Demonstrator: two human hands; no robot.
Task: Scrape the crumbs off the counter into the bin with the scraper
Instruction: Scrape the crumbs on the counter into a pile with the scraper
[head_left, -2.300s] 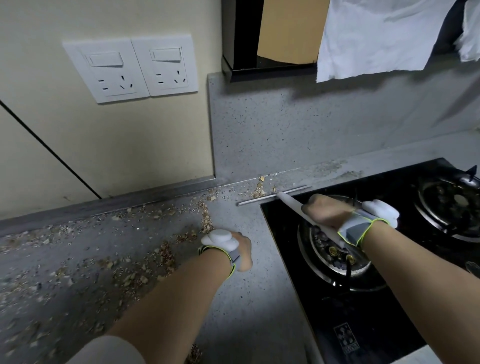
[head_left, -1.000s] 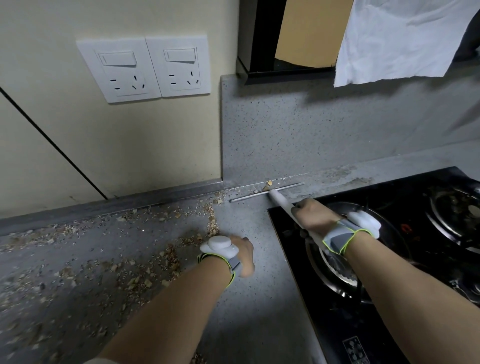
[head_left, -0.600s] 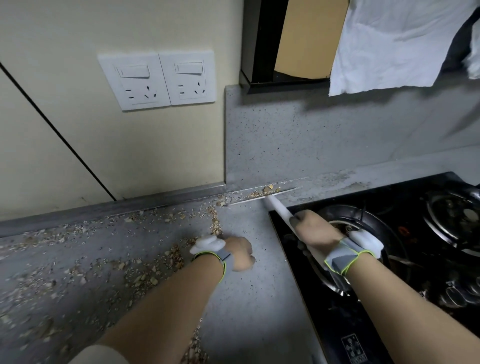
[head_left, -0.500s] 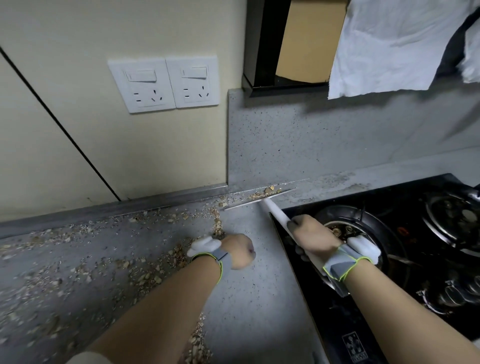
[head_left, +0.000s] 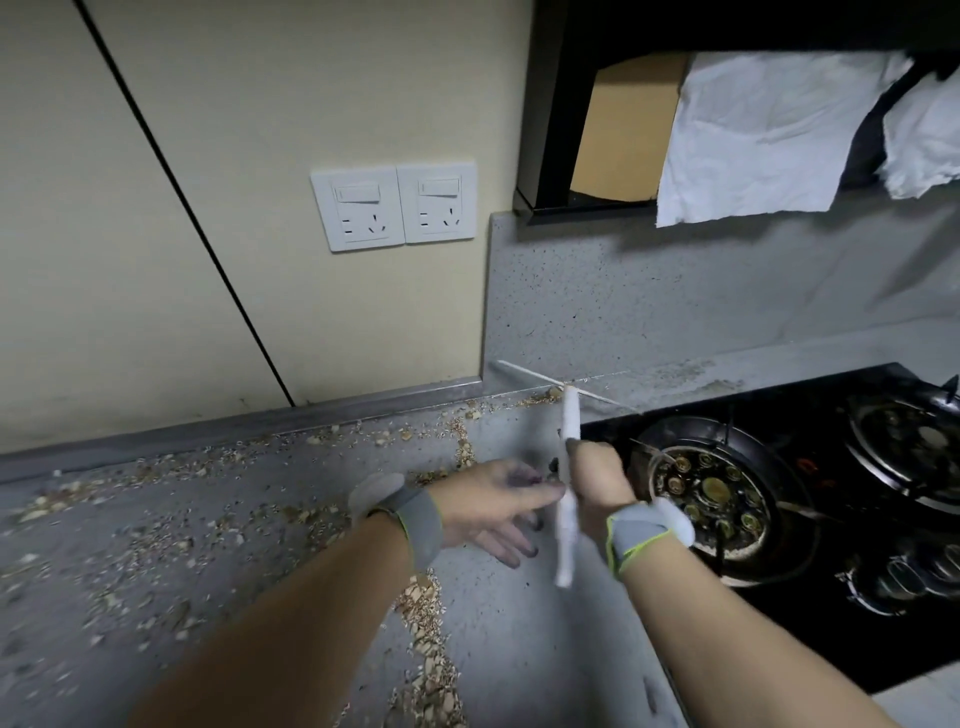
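My right hand (head_left: 597, 475) grips the white handle of the scraper (head_left: 570, 421). Its thin blade lies along the back corner of the grey counter (head_left: 519, 639), against the backsplash. A small pile of crumbs (head_left: 540, 399) sits just in front of the blade. My left hand (head_left: 493, 501) is spread with fingers straight, reaching toward the handle from the left; its fingertips look dark and smudged. More crumbs (head_left: 156, 530) are scattered over the left of the counter, and a line of them (head_left: 428, 639) runs toward the front edge. No bin is in view.
A black gas hob (head_left: 779, 519) with two burners fills the counter's right side. Two white wall sockets (head_left: 395, 208) sit above the counter. White cloths (head_left: 769, 135) hang from a dark hood at top right. A metal strip (head_left: 234, 421) edges the wall.
My left hand has opened from a fist and moved right toward the scraper handle. The handle has swung more upright and the blade has slid left along the back corner. The camera tilted up.
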